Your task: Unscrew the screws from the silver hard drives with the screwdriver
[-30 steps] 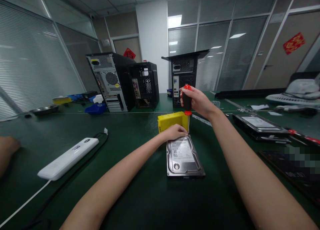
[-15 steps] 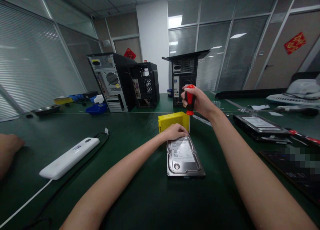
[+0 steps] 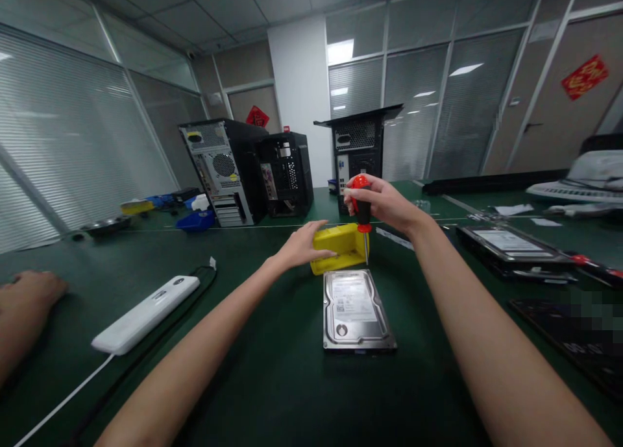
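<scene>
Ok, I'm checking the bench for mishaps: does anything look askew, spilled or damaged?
One thing: the black panel atop the rightmost computer tower slants and juts past both its sides, so it looks loosely placed. I see no spill, and the hard drive in front shows no evident damage.

The left hand (image 3: pixel 299 244) has left the far end of the hard drive (image 3: pixel 355 307), which now lies uncovered, and has moved to the left end of the yellow box (image 3: pixel 348 242), its thumb across the front and its fingers by the top edge, though whether it grips cannot be made out. In the right hand (image 3: pixel 387 204), the screwdriver (image 3: pixel 363 218) now leans the other way, its shaft again in sight, while at the left edge more of another person's hand (image 3: pixel 34 298) shows.
</scene>
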Demonstrator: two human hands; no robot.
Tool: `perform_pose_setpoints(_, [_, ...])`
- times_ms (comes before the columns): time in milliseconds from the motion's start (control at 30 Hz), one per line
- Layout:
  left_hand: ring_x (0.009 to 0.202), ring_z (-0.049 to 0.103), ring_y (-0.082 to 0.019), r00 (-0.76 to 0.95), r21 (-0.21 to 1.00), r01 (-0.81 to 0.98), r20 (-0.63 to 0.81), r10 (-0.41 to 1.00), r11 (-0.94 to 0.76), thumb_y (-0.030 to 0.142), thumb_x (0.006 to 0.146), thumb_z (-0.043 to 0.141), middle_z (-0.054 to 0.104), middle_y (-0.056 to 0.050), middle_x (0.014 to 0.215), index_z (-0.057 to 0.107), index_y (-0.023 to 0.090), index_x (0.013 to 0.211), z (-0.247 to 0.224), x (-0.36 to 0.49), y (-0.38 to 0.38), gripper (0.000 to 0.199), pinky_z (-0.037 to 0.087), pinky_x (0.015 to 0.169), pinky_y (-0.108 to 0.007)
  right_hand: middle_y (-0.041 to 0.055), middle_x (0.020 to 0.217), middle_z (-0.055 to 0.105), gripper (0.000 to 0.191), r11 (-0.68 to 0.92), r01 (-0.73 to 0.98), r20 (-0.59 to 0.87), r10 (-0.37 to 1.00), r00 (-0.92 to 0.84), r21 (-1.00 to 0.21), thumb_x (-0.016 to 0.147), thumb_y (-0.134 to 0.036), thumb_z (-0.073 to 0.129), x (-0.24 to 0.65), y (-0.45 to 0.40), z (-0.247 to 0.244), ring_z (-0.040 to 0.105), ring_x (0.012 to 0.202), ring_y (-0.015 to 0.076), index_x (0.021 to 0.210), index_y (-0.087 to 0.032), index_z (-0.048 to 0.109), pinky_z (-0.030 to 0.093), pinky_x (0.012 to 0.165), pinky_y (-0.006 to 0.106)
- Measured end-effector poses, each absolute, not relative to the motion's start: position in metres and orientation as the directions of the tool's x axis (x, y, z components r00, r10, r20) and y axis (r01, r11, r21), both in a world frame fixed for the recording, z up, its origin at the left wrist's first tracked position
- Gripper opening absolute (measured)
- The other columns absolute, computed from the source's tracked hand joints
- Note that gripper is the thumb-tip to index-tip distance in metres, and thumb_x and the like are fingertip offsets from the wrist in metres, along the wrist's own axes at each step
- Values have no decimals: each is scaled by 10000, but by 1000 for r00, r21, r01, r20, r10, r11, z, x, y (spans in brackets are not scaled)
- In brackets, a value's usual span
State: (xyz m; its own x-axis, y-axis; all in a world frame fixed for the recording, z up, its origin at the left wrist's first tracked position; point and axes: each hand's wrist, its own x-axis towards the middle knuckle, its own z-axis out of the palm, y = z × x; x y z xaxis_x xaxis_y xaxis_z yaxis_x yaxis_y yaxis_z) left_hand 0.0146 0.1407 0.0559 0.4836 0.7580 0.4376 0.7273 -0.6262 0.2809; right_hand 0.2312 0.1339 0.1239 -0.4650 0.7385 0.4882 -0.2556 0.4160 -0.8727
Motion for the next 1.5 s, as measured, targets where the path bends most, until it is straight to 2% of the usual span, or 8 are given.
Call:
perform_pose_setpoints(333, [1168, 493, -212, 496, 290, 662, 521, 694, -691, 258, 840, 572, 514, -83, 1285, 444, 200, 1276, 32, -6, 144, 457, 393, 983, -371, -31, 726, 555, 228, 425, -247, 492, 741, -458, -871, 730, -277, 685, 235, 132, 125, 536, 622, 86, 885, -187, 544, 457, 620, 243])
perform_pose_setpoints(467, [1289, 329, -245, 340, 293, 710, 654, 676, -640, 308, 898, 482, 372, -132, 1381, 352, 175, 1323, 23, 1, 129, 463, 321, 1025, -418, -27, 717, 554, 213, 447, -243, 507, 712, -487, -861, 752, -286, 665, 237, 134, 124, 543, 621, 89, 896, -182, 549, 450, 623, 245])
perform_pose_setpoints(533, [1258, 347, -259, 277, 300, 739, 681, 678, -604, 299, 955, 333, 420, -168, 1314, 402, 131, 1261, 19, 5, 115, 355, 298, 1018, -455, -28, 713, 551, 207, 459, -248, 519, 703, -487, -853, 755, -291, 660, 236, 135, 124, 541, 614, 87, 891, -179, 550, 451, 625, 247])
perform_pose_setpoints(700, [944, 576, -196, 427, 273, 749, 498, 755, -604, 338, 934, 398, 637, -67, 1004, 596, 178, 983, 14, 16, 90, 260, 438, 860, -325, -26, 713, 550, 209, 461, -252, 523, 693, -496, -851, 749, -290, 666, 235, 133, 125, 536, 620, 83, 886, -173, 561, 462, 636, 246])
perform_pose_setpoints(1000, [1125, 548, -265, 443, 241, 868, 21, 896, -435, 305, 932, 326, 549, -155, 1270, 386, 103, 1365, 23, 32, 110, 482, 422, 901, -351, -26, 719, 546, 213, 447, -262, 516, 690, -507, -855, 740, -282, 675, 234, 131, 126, 528, 623, 80, 888, -170, 570, 470, 643, 244])
perform_pose_setpoints(1133, [933, 633, -222, 465, 253, 869, -125, 876, -425, 307, 945, 239, 655, -135, 1098, 301, 74, 1412, 38, 34, 121, 525, 440, 836, -301, -23, 727, 554, 219, 439, -238, 496, 703, -509, -866, 742, -284, 673, 235, 129, 127, 537, 630, 79, 897, -168, 571, 474, 649, 240])
perform_pose_setpoints(1367, [763, 635, -164, 512, 313, 839, -178, 840, -445, 406, 955, 174, 558, -92, 1276, 389, 172, 1379, 41, 32, 125, 531, 457, 706, -251, -21, 725, 542, 227, 450, -246, 509, 692, -511, -859, 743, -295, 668, 235, 130, 127, 529, 627, 79, 891, -159, 563, 476, 635, 239])
perform_pose_setpoints(1500, [880, 636, -187, 506, 332, 827, -85, 858, -454, 405, 961, 153, 554, -88, 1287, 410, 186, 1367, 35, 31, 121, 527, 461, 741, -262, -19, 728, 539, 225, 441, -241, 499, 697, -515, -865, 743, -298, 663, 236, 129, 127, 522, 621, 80, 893, -163, 564, 472, 631, 241])
